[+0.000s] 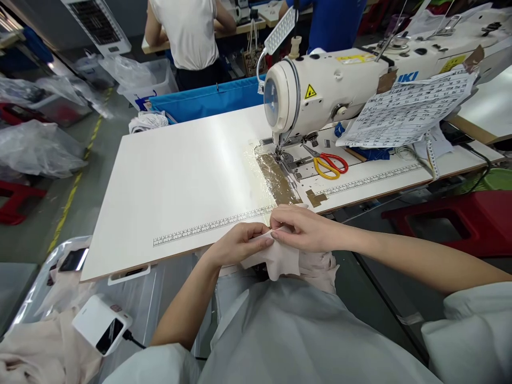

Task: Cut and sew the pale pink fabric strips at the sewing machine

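Note:
Both hands meet at the table's front edge over a pale pink piece of fabric [282, 260]. My left hand [244, 242] pinches the fabric's upper edge between thumb and fingers. Right beside it, my right hand [298, 226] grips the same edge, its thumb close to the left thumb. The fabric hangs down towards my lap, where more pale pink cloth [322, 266] lies bunched. Beyond the hands stands a white sewing machine [328, 88], its needle area above a brown-taped strip [278, 178] on the table.
Scissors [330, 165] with red and yellow handles lie beside the needle plate. A printed sheet [412, 109] hangs on the machine. At lower left, a white device [102, 325] and pink cloth [44, 346] rest in a clear bin. A red stool [452, 224] stands right; two people work beyond.

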The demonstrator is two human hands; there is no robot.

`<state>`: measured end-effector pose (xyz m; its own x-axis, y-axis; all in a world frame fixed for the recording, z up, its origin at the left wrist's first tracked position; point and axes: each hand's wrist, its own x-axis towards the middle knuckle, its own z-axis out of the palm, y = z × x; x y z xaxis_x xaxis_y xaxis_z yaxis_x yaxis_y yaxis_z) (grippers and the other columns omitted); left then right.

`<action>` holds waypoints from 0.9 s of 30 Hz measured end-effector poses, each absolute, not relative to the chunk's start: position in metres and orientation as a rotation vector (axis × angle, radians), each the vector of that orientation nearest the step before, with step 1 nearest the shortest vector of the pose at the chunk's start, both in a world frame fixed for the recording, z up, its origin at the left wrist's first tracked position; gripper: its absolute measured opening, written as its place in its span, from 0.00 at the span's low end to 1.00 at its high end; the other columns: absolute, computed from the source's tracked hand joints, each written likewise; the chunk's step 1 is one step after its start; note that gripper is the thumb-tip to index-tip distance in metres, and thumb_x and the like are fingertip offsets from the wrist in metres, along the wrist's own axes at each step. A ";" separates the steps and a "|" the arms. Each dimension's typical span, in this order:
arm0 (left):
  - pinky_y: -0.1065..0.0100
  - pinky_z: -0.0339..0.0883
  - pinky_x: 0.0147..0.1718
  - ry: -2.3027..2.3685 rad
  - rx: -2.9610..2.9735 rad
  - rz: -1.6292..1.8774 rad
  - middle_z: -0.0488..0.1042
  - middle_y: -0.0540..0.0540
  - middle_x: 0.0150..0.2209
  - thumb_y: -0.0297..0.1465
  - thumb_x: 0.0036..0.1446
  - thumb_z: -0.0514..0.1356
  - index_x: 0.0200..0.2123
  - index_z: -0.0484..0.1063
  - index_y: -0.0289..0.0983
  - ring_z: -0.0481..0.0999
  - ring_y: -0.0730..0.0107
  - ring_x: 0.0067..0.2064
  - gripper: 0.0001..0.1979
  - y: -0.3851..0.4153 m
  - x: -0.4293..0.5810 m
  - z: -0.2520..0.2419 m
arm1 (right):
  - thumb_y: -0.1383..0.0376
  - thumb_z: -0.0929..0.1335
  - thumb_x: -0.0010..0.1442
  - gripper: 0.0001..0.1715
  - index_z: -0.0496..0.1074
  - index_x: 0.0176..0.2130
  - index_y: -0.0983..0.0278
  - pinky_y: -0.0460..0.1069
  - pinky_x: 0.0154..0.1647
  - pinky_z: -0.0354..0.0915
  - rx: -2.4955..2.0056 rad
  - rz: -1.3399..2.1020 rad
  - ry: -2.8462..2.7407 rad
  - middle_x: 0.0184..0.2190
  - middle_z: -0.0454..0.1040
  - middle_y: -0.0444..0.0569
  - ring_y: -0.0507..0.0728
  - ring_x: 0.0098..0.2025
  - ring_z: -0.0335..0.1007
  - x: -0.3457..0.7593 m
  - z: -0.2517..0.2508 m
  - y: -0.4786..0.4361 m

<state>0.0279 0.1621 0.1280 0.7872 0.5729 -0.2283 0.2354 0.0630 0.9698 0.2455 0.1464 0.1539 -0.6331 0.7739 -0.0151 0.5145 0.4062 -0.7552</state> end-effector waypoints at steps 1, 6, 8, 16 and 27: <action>0.69 0.48 0.25 0.681 1.502 0.273 0.56 0.54 0.24 0.49 0.60 0.59 0.28 0.65 0.36 0.53 0.76 0.26 0.22 0.163 0.028 0.127 | 0.62 0.61 0.64 0.11 0.62 0.30 0.64 0.49 0.34 0.52 -1.134 1.066 -2.339 0.28 0.64 0.45 0.54 0.32 0.57 0.245 0.153 0.146; 0.69 0.45 0.23 0.631 1.406 0.228 0.54 0.55 0.23 0.50 0.60 0.59 0.27 0.64 0.36 0.51 0.77 0.24 0.23 0.165 0.028 0.129 | 0.59 0.61 0.64 0.11 0.63 0.33 0.63 0.49 0.32 0.51 -1.196 1.140 -2.370 0.27 0.65 0.44 0.54 0.30 0.57 0.246 0.156 0.144; 0.69 0.46 0.23 0.606 1.400 0.220 0.55 0.54 0.23 0.50 0.60 0.60 0.27 0.65 0.36 0.52 0.76 0.25 0.22 0.165 0.028 0.129 | 0.54 0.62 0.65 0.14 0.64 0.38 0.63 0.48 0.31 0.52 -1.174 1.208 -2.357 0.29 0.67 0.45 0.55 0.31 0.59 0.248 0.158 0.144; 0.67 0.49 0.26 0.635 1.492 0.219 0.58 0.53 0.25 0.48 0.64 0.54 0.31 0.66 0.36 0.54 0.73 0.28 0.21 0.156 0.030 0.126 | 0.48 0.60 0.67 0.22 0.63 0.33 0.63 0.48 0.30 0.50 -1.159 1.254 -2.438 0.26 0.65 0.45 0.56 0.30 0.60 0.254 0.151 0.142; 0.71 0.56 0.27 0.762 1.380 0.311 0.68 0.49 0.30 0.46 0.61 0.60 0.37 0.71 0.35 0.63 0.73 0.29 0.18 0.139 0.003 0.111 | 0.49 0.63 0.64 0.22 0.64 0.31 0.64 0.45 0.24 0.48 -1.228 1.489 -2.238 0.25 0.63 0.42 0.51 0.25 0.54 0.270 0.149 0.139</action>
<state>0.0025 0.1391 0.1107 0.7280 0.6155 -0.3020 0.2288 0.1971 0.9533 0.2704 0.1393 0.1485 -0.6405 0.7171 -0.2748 0.5304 0.1543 -0.8336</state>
